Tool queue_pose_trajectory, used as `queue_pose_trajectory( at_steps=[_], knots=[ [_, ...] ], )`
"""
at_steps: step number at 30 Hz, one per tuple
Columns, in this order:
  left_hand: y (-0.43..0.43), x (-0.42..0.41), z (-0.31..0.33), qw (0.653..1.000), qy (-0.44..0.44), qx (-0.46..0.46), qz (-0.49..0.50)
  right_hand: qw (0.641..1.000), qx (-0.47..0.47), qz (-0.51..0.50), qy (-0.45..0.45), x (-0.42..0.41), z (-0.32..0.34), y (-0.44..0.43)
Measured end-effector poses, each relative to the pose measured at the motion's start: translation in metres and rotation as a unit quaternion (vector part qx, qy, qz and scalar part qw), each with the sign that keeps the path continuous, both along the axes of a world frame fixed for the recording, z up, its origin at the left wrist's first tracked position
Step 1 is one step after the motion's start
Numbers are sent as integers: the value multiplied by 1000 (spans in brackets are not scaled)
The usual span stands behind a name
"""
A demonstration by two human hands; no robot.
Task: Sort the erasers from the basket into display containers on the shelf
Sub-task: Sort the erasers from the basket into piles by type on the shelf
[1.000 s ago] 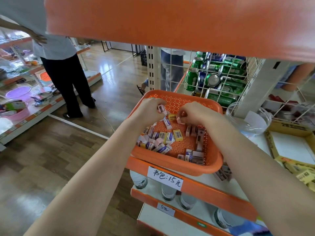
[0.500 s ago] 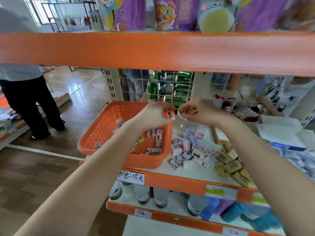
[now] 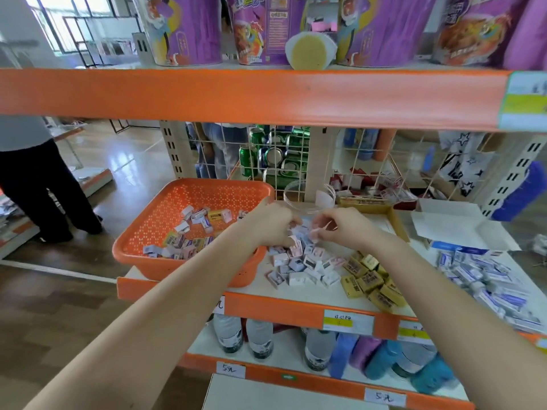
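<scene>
An orange basket [image 3: 154,250] sits at the shelf's left end with several small wrapped erasers [image 3: 189,232] inside. To its right a heap of pink and white erasers [image 3: 302,264] lies on the white shelf [image 3: 325,300]. My left hand [image 3: 270,224] hovers over the heap's top, fingers curled around a pink eraser. My right hand [image 3: 343,226] is beside it, pinching a small pink eraser at the fingertips. A clear round container [image 3: 309,196] stands just behind both hands.
Yellow erasers [image 3: 371,281] and blue-white erasers [image 3: 485,279] lie in piles to the right. A cardboard box [image 3: 393,217] and an open white box [image 3: 455,226] stand behind them. An orange shelf beam [image 3: 251,96] runs overhead. A person [image 3: 32,184] stands at left.
My view has swung up and to the right. Both hands have left the basket with erasers and come down over the pink and white heap on the shelf.
</scene>
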State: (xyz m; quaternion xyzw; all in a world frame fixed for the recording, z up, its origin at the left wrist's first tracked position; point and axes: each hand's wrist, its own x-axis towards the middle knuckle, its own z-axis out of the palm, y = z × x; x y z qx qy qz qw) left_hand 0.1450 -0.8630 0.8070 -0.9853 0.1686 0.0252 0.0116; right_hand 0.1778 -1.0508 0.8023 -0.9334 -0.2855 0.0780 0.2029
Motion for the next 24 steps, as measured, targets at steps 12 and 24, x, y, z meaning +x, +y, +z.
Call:
queue_pose_trajectory(
  at_steps=[12,24],
  knots=[
    [110,-38,20,951,-109,-222,184,991,88,79,-61,6,27,85],
    [178,-57,-17,946,93,-141,276,945,-260,187,-73,20,12,171]
  ],
)
